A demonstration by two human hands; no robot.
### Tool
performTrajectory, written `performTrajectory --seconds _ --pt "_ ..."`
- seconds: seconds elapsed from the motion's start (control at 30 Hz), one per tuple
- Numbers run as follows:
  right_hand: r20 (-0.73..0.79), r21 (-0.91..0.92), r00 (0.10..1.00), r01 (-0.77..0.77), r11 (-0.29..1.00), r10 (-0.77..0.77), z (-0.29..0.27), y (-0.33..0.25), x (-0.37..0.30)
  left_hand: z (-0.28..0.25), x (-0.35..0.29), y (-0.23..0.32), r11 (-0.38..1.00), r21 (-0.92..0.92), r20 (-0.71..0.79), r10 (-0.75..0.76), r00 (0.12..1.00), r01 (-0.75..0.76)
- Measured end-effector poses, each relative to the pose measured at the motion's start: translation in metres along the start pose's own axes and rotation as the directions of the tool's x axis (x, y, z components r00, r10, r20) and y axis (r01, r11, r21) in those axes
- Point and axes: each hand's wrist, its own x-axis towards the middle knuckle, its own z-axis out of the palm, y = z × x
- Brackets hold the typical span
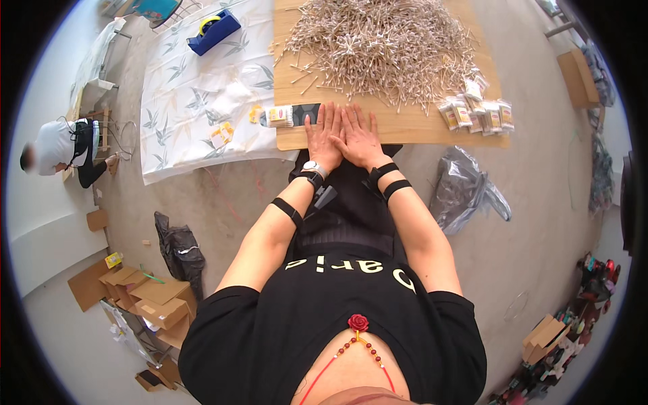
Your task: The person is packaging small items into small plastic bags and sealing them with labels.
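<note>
My left hand [324,143] and my right hand [362,144] lie flat, side by side, at the front edge of the wooden board [405,128]. Their fingers are stretched out, with the thumbs meeting or overlapping between them, and I see nothing held. The left fingers reach onto a dark patterned pad [305,113]. Beside that pad lies a small pack of cotton swabs [279,116]. A large heap of loose cotton swabs [381,47] spreads over the board beyond my fingertips. Several filled small bags of swabs [491,116] are gathered at the board's right front corner.
On the white leaf-patterned tablecloth [175,128] to the left are a blue tape dispenser [214,32], yellow-printed wrappers [221,133] and clear bags [234,94]. A grey plastic bag [462,192] lies on the floor at right. Cardboard boxes [158,304] stand lower left. Another person [64,148] sits far left.
</note>
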Motion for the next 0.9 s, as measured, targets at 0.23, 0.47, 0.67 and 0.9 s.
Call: performTrajectory --seconds 0.23,0.47,0.67,0.9 --pt "0.07 0.032 0.996 -0.05 0.998 0.047 -0.003 -0.003 0.0 -0.001 -0.001 0.004 0.999 0.035 0.024 -0.031 0.999 0.03" --pt "0.11 0.049 0.992 -0.06 0.997 0.054 -0.002 -0.007 0.003 0.0 -0.003 -0.013 0.997 -0.071 -0.026 -0.017 1.0 0.016" --pt "0.029 -0.039 0.997 -0.065 0.997 0.066 0.013 0.001 -0.001 -0.018 -0.017 -0.037 0.981 -0.195 -0.063 -0.032 0.998 0.019" --pt "-0.075 -0.048 0.997 -0.022 0.999 0.018 0.015 -0.006 0.0 -0.013 -0.014 -0.039 0.994 -0.087 -0.111 0.051 0.992 -0.061"
